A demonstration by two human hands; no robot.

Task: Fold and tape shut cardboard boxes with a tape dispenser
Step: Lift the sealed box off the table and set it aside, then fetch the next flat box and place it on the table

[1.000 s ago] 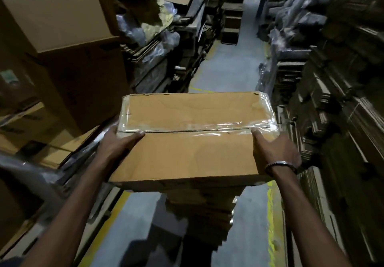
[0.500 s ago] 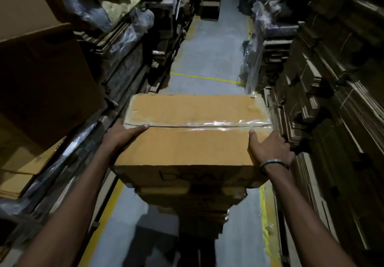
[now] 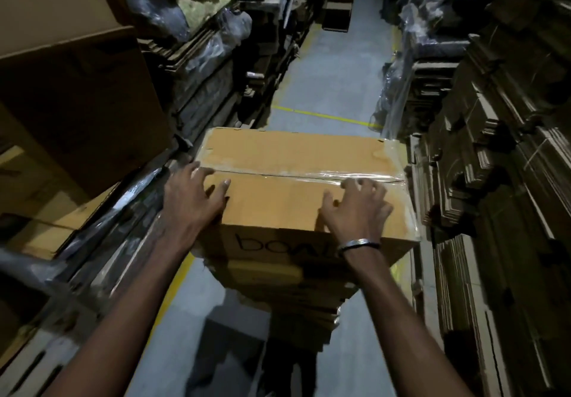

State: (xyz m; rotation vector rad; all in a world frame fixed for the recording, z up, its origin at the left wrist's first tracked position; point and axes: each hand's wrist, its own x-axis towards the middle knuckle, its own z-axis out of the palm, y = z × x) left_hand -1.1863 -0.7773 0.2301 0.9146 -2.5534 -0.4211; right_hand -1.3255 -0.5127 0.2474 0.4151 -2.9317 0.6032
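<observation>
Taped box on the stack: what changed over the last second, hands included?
Both hands let go of the box's ends. The left hand and right hand came up onto the top of the taped box, fingers spread and loosely bent, gripping nothing. The box came down nearer the stack of flat cardboard and now appears to rest on it. Unchanged: clear tape along the seam, flaps closed, bracelet on the right wrist.

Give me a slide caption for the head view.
Both hands, left and right, rest on a taped brown cardboard box atop stacked cardboard.

The right hand (image 3: pixel 355 211) hides part of the box's (image 3: pixel 293 155) handwritten word.
</observation>
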